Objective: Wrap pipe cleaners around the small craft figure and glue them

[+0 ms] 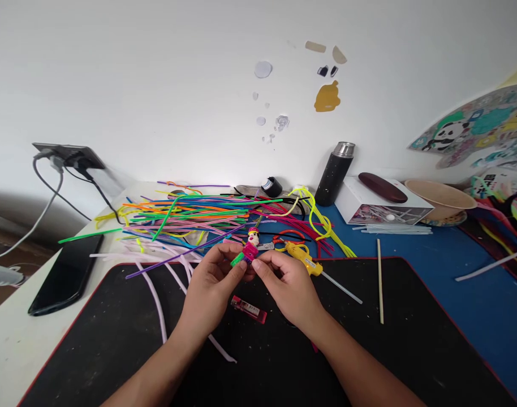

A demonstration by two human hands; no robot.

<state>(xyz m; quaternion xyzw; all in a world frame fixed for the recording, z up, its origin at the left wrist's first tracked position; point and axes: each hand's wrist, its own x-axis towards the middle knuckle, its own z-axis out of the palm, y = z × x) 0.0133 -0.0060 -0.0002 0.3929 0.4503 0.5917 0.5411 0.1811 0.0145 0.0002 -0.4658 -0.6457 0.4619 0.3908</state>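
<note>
white wall [190, 90] fills the upper frame behind your bench
black mat [123, 333] with a red edge covers the lower middle, blue surface [445, 294] showing to its right, white tabletop [12, 350] at lower left
pile of coloured pipe cleaners [194, 212] spreads across left of centre, a few pale lilac ones running down onto the mat
your left hand [216, 274] and right hand [290, 282] meet at frame centre, just over the mat's far edge
fingers on both are narrow, thumbs and fingertips pinching the same small figure, one from each side; lower fingers partly hidden, can't tell how they sit
curved sticker sheet [474, 124] with a panda on the wall at upper right
white box [347, 207] right of centre, dark red oval case [382, 187] on top, tan bowl [440, 195] just right of it
black phone [67, 274] at left, on the white tabletop
black bottle [331, 176] with metal top stands just left of the box
yellow glue gun [307, 259] just beyond your right hand, clear stick [343, 288] out its back toward lower right
pale thin rod [380, 282] on the mat, right of the gun
red lighter [249, 309] on the mat between your wrists
smallest: your figure [250, 249], at frame centre, white head, yellow band, magenta body, green part at left
</note>
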